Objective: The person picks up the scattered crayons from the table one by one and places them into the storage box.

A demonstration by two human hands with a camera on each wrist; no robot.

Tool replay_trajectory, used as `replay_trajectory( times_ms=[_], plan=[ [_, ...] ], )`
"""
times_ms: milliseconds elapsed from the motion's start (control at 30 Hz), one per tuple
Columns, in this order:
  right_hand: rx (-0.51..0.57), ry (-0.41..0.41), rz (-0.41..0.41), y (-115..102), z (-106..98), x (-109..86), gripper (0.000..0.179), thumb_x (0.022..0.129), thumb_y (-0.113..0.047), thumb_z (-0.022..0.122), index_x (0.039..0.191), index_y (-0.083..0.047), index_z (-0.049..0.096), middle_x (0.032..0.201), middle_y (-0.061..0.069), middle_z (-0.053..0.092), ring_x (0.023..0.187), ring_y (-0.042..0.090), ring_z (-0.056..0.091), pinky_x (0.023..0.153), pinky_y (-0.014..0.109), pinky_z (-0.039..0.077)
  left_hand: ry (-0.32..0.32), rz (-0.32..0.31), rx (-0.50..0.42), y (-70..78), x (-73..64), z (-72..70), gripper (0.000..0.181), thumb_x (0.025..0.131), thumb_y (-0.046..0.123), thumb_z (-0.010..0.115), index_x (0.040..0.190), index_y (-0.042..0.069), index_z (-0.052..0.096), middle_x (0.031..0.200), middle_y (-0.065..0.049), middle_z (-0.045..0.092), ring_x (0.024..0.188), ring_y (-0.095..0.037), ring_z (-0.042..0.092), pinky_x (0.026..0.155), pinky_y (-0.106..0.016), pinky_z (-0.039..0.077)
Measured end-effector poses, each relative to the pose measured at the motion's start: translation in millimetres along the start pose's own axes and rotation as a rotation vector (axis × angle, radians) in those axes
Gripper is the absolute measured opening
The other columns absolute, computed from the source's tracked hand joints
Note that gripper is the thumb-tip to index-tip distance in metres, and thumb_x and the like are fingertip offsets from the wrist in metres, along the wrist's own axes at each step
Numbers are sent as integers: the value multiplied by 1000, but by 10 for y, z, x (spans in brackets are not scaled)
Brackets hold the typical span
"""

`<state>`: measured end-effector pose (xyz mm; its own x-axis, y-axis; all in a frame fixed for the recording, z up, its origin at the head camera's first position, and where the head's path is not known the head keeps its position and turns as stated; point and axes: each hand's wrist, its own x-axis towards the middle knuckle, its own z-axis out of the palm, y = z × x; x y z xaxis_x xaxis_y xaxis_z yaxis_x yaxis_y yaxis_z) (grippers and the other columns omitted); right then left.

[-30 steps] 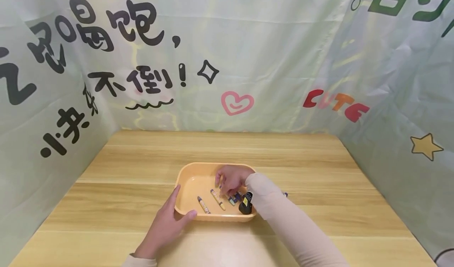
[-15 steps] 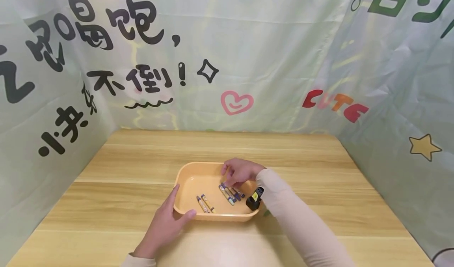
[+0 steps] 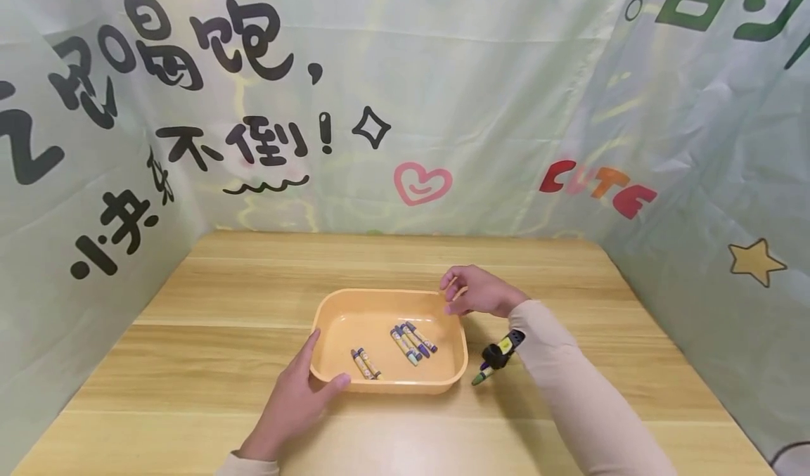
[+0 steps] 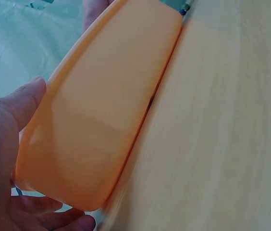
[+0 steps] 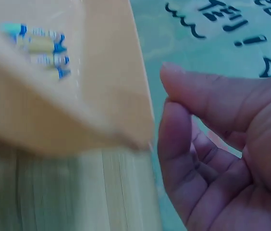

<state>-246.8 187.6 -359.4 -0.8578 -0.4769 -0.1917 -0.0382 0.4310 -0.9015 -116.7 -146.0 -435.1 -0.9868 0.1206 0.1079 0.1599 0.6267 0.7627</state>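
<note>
A shallow light-orange plastic tray (image 3: 405, 387) stands on the wooden table. My left hand (image 3: 297, 395) holds its front left corner, thumb and fingers spread around the wall, as the left wrist view also shows. Inside the tray, two crayons (image 3: 363, 365) lie side by side near the front left. Several more crayons (image 3: 405, 347) form a neat slanted row right of the middle. Over the tray's far right corner hovers my right hand (image 3: 484, 291). Its fingers are loosely bent, thumb near the index fingertip, and nothing shows between them in the right wrist view.
On the table right of the tray lies a green crayon (image 3: 479, 377), with a purple one partly hidden behind the black wrist camera (image 3: 496, 356). Printed cloth walls (image 3: 481, 96) enclose the table (image 3: 253, 265) at the back and both sides.
My right hand has moved right, from inside the tray to its far right corner. One crayon now lies beside another at the front left; the row is uncovered. My left hand stays put.
</note>
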Motion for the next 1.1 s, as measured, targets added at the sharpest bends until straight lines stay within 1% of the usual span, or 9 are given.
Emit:
replay_trajectory(
  times_ms=[133, 233, 333, 500, 633, 800, 967, 1033, 1100],
  plan=[
    [-2, 24, 29, 166, -143, -137, 24, 90, 7, 61, 110, 10, 48, 89, 17, 58, 77, 29, 64, 72, 48, 57, -5, 1, 2, -12, 3, 6, 97, 87, 50, 68, 154, 3, 17, 154, -23, 25, 137, -43, 31, 109, -57, 27],
    [0, 47, 88, 288, -218, -235, 23, 94, 0, 58, 112, 9, 47, 87, 19, 59, 77, 31, 63, 67, 43, 57, -6, -1, 4, -12, 0, 4, 97, 87, 50, 68, 154, 2, 17, 154, -23, 25, 137, -43, 31, 109, -57, 26],
    [6, 61, 139, 405, -264, -320, 24, 94, -5, 58, 112, 8, 47, 88, 21, 57, 73, 27, 60, 62, 36, 55, -7, 3, 2, -17, 0, 7, 97, 87, 49, 69, 154, 2, 17, 154, -23, 26, 137, -42, 31, 109, -57, 27],
    [2, 69, 200, 573, -295, -440, 22, 97, -11, 59, 111, 4, 50, 81, 14, 56, 66, 21, 58, 57, 30, 53, -2, 10, 1, -22, 5, 16, 97, 87, 49, 69, 153, 1, 18, 154, -23, 25, 137, -43, 30, 109, -57, 26],
    [5, 23, 233, 674, -319, -545, 23, 98, -16, 57, 112, 2, 51, 74, 11, 59, 60, 17, 57, 53, 27, 51, -1, 9, -4, -22, 4, 19, 97, 86, 50, 69, 154, 2, 18, 154, -22, 25, 137, -43, 30, 110, -57, 26],
    [39, -73, 292, 760, -354, -671, 25, 100, -19, 54, 114, 2, 52, 73, 10, 60, 56, 13, 57, 49, 21, 48, -5, 0, 1, -18, 2, 21, 97, 86, 50, 69, 154, 3, 17, 155, -22, 25, 138, -43, 29, 110, -58, 25],
    [45, -76, 333, 780, -355, -746, 23, 100, -19, 54, 112, -1, 55, 70, 8, 58, 55, 12, 56, 48, 19, 46, -4, -3, -2, -14, -3, 14, 97, 87, 50, 68, 154, 3, 17, 155, -22, 25, 138, -42, 29, 110, -57, 25],
    [59, -89, 336, 781, -355, -773, 21, 100, -18, 54, 111, 0, 56, 68, 7, 58, 53, 11, 55, 47, 18, 44, -3, -3, -11, -11, -8, 11, 97, 87, 49, 69, 154, 4, 17, 155, -22, 25, 138, -42, 29, 110, -57, 25],
    [85, -126, 334, 787, -359, -798, 22, 100, -17, 53, 111, 2, 56, 67, 6, 59, 52, 9, 55, 46, 17, 43, -3, -7, -19, -6, -15, 9, 96, 87, 48, 69, 154, 4, 17, 155, -22, 25, 138, -42, 29, 110, -58, 25]
  ],
)
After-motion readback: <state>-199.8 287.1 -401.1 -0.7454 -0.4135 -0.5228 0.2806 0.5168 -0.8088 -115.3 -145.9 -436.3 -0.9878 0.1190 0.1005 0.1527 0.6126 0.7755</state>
